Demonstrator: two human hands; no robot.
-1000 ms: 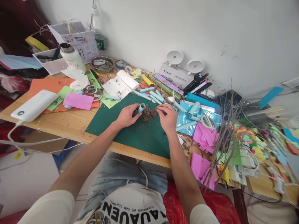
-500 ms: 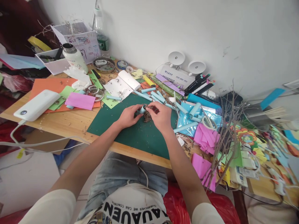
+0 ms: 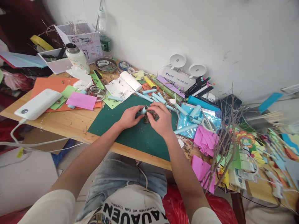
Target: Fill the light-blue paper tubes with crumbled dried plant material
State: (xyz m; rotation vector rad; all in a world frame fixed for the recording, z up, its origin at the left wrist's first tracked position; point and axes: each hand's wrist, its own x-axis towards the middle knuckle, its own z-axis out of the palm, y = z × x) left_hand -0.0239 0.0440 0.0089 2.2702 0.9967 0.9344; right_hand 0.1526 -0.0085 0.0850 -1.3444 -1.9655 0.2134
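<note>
My left hand is closed around a short light-blue paper tube, its open end tilted up toward my right hand. My right hand has its thumb and fingers curled close together at the mouth of the tube; whatever lies between the fingertips is too small to make out. Under the hands, a small pile of brown dry bits sits on the dark green cutting mat, partly covered by the fingers. Several more light-blue paper tubes lie just behind the hands.
Scissors, pink paper and upright dry twigs crowd the right side. A white paper roll and yellow utility knife lie behind. On the left are a white power bank, an uncapped bottle and coloured paper.
My right hand's fingers have shifted slightly at the tube's mouth, and the tube's opening shows more. The left hand keeps its hold. The whole view has shifted a little.
</note>
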